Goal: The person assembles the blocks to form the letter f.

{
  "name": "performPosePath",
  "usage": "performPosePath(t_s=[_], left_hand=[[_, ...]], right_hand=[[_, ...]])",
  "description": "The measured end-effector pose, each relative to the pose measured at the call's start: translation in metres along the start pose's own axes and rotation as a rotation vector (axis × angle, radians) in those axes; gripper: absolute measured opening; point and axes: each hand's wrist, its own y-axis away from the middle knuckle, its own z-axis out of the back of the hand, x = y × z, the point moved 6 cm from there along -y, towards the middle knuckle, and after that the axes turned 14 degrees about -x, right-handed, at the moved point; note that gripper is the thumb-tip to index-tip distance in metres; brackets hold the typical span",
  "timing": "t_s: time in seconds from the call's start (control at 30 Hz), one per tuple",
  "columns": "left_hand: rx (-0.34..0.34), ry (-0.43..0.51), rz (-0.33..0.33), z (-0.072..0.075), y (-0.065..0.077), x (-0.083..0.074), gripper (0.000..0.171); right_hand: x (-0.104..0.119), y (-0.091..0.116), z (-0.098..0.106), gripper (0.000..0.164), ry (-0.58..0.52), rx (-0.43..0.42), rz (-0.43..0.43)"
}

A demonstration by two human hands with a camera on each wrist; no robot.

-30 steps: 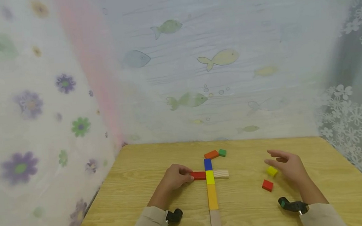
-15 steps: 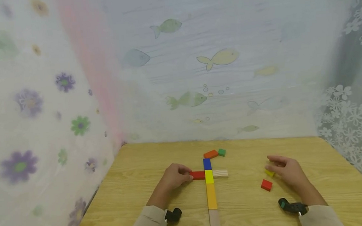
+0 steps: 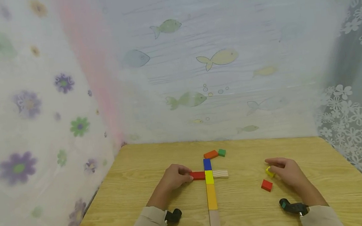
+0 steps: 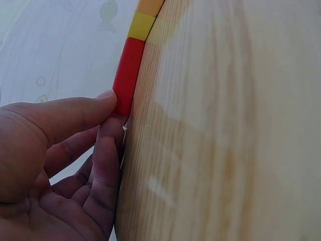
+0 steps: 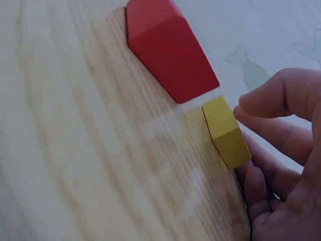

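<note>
In the head view my left hand (image 3: 174,177) pinches the outer end of a long red block (image 3: 198,176) between thumb and fingers. That block lies flat, its other end against a yellow block (image 3: 209,177) in a column of blocks. The left wrist view shows the thumb on the red block's (image 4: 128,75) near end. My right hand (image 3: 289,172) is around a small yellow block (image 5: 225,133), which sits on the table. Its thumb tip is right at the block's edge, with the other fingers behind it. A red block (image 3: 267,185) lies just nearer.
The column runs from a blue block (image 3: 207,164) through an orange-yellow one (image 3: 211,196) to a brown one (image 3: 214,221). A pale wooden block (image 3: 220,174) extends rightward. Beyond lie orange (image 3: 211,154) and green (image 3: 222,152) blocks. A patterned curtain (image 3: 219,117) hangs behind the table (image 3: 133,159).
My right hand has come down and slightly nearer, its thumb now overlapping the small yellow block, which has shifted slightly. The left hand stays on the long red block.
</note>
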Motion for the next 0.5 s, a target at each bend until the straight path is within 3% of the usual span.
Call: performPosePath(t_s=[0.23,0.5], left_hand=[[-0.008,-0.013,-0.009,0.0017,0.0011,-0.0006,0.026],[-0.013,-0.013,-0.005,0.0009,0.0007,-0.0021,0.025]], right_hand=[[0.0059,0.0018,0.0010,0.040,-0.001,0.063,0.012],[0.0066,0.0026,0.0013,0.037,-0.021,0.057,0.072]])
